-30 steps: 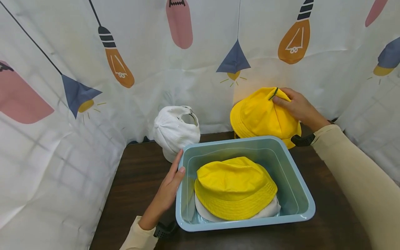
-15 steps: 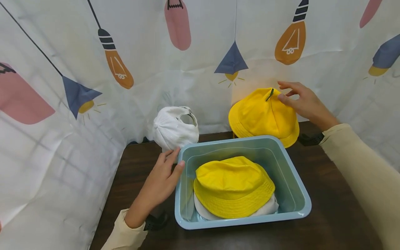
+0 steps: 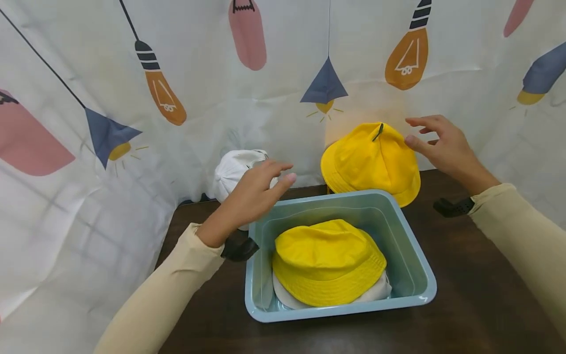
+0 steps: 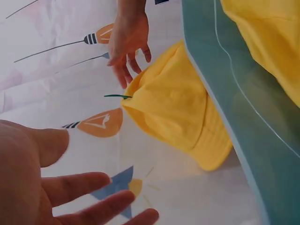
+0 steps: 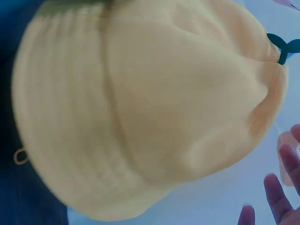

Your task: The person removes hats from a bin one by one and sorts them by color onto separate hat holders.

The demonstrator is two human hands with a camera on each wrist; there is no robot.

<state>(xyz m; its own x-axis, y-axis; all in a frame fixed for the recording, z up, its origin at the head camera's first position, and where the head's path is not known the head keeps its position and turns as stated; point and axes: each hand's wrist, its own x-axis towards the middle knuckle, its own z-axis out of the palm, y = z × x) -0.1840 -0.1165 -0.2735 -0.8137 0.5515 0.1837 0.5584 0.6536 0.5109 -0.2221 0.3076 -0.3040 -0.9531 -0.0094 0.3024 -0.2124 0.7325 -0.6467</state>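
My right hand hovers just right of a yellow hat, apart from it, with fingers loosely bent and holding nothing. That hat leans against the back curtain and has a green sprout on its crown. Over the back left corner of a light blue plastic basin is my left hand, its fingers spread and holding nothing. It partly hides a white cap behind it. Inside the basin, a yellow bucket hat lies on a pale, light-coloured cloth item, mostly covered.
A dark wooden table carries the basin and hats. A white curtain printed with lamps and bulbs hangs close behind and along both sides. Dark bands circle both wrists.
My right hand has let go of the yellow hat at the back and moved right. My left hand has left the basin's rim and moved up and right, in front of the white cap.
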